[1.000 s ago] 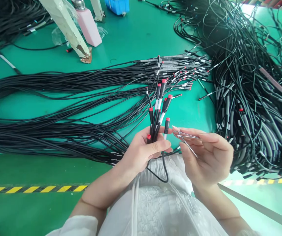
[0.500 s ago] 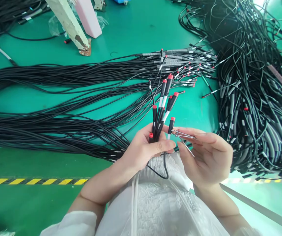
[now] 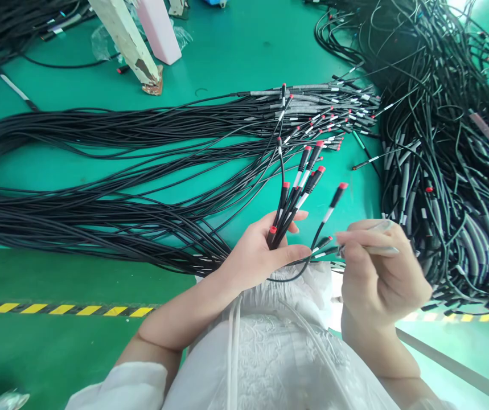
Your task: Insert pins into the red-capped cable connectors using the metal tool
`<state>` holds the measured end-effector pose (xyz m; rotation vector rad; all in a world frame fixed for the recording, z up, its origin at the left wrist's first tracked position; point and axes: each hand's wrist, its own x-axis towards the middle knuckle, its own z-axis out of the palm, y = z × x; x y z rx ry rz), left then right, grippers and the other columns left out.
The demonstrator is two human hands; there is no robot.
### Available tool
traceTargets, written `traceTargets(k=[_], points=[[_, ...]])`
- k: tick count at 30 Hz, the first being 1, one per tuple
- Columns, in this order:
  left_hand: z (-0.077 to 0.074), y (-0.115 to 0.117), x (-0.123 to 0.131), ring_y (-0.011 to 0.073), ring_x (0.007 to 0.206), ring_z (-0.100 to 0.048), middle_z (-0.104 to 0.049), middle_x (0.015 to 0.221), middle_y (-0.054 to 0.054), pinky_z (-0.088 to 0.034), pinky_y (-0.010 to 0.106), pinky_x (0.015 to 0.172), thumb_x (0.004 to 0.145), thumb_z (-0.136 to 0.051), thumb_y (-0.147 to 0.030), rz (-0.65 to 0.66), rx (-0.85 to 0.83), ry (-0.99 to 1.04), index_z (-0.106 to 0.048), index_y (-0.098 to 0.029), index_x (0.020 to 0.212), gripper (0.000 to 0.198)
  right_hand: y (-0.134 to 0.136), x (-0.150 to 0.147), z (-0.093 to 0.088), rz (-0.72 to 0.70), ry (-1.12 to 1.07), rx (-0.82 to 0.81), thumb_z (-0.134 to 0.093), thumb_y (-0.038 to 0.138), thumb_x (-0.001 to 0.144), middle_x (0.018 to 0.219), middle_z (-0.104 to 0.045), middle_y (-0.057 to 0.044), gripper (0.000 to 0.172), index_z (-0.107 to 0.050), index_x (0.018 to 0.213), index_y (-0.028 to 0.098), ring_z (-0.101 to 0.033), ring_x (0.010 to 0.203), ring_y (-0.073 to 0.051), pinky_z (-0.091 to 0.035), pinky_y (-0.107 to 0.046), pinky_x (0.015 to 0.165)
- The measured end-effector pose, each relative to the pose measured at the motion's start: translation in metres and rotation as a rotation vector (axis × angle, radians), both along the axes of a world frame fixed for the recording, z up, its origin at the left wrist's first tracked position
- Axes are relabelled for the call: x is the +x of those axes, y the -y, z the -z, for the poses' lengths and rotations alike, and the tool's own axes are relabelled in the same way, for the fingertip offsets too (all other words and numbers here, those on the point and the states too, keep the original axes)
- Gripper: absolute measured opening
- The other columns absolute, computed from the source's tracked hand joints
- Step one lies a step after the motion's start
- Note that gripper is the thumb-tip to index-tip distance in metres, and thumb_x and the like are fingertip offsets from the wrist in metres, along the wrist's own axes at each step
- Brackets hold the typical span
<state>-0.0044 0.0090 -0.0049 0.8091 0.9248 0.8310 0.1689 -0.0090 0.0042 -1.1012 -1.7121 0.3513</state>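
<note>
My left hand (image 3: pixel 258 255) is closed around a bunch of black cables with red-tipped connectors (image 3: pixel 299 185) that fan up and to the right. One red-tipped connector (image 3: pixel 335 200) leans apart from the bunch, toward my right hand. My right hand (image 3: pixel 381 273) is closed on metal tweezers (image 3: pixel 370 249), blurred by motion, just right of that loose cable. Both hands hover over my lap at the near edge of the green table (image 3: pixel 235 51).
A long sheaf of black cables (image 3: pixel 111 171) lies across the table from the left, its connector ends (image 3: pixel 333 114) fanned at centre. A big tangled cable heap (image 3: pixel 444 148) fills the right side. A white post (image 3: pixel 127 40) and pink bottle (image 3: pixel 161 28) stand at the back.
The bunch in my left hand has tilted to the right. One connector has swung away from the bunch, and my right hand with the tweezers has pulled right and slightly down.
</note>
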Motion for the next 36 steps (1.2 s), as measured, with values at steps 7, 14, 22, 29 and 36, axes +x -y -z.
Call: traceTargets(k=[7, 14, 22, 29, 36], points=[[0.013, 0.006, 0.013, 0.0195, 0.086, -0.054, -0.056, 0.088, 0.002, -0.047, 0.033, 0.076, 0.076, -0.071, -0.012, -0.021, 0.314, -0.211, -0.06, -0.021, 0.091, 0.021, -0.008, -0.021, -0.007, -0.105, 0.394, -0.19, -0.063, 0.026, 0.095, 0.068, -0.051, -0.001, 0.025, -0.052, 0.074, 0.019, -0.045, 0.067, -0.016, -0.037, -0.03, 0.058], [0.008, -0.012, -0.005, 0.0109, 0.068, -0.052, -0.055, 0.071, -0.003, -0.045, 0.026, 0.068, 0.074, -0.083, -0.029, 0.031, -0.03, 0.269, -0.06, -0.018, 0.078, 0.026, -0.006, -0.011, -0.004, -0.15, -0.094, -0.352, -0.054, 0.02, 0.099, 0.069, -0.044, 0.003, 0.022, -0.056, 0.076, 0.02, -0.04, 0.063, -0.011, -0.033, -0.028, 0.06], [-0.009, -0.009, -0.012, 0.002, 0.039, -0.026, -0.043, 0.047, -0.008, -0.017, 0.019, 0.04, 0.071, -0.085, -0.029, 0.108, -0.184, 0.284, -0.07, -0.015, 0.077, 0.021, -0.016, -0.005, -0.002, -0.22, -0.445, -0.541, -0.053, 0.033, 0.1, 0.07, -0.044, 0.002, 0.028, -0.063, 0.077, 0.022, -0.04, 0.067, -0.014, -0.033, -0.029, 0.061], [-0.008, -0.001, -0.009, 0.0034, 0.041, -0.042, -0.074, 0.065, 0.005, -0.021, 0.02, 0.041, 0.067, -0.087, -0.021, 0.016, -0.207, 0.284, -0.075, -0.016, 0.077, 0.016, -0.018, -0.011, 0.003, -0.168, -0.326, -0.507, -0.054, 0.039, 0.101, 0.075, -0.058, 0.0, 0.026, -0.073, 0.093, 0.022, -0.054, 0.066, -0.012, -0.044, -0.026, 0.055], [-0.01, 0.0, -0.007, 0.0031, 0.04, -0.043, -0.075, 0.063, 0.005, -0.025, 0.017, 0.04, 0.066, -0.087, -0.018, -0.099, -0.221, 0.334, -0.076, -0.017, 0.082, 0.019, -0.009, -0.015, 0.016, -0.052, -0.42, -0.187, -0.06, 0.025, 0.098, 0.104, -0.07, -0.005, 0.042, -0.051, 0.138, 0.031, -0.072, 0.081, -0.018, -0.063, -0.031, 0.062]])
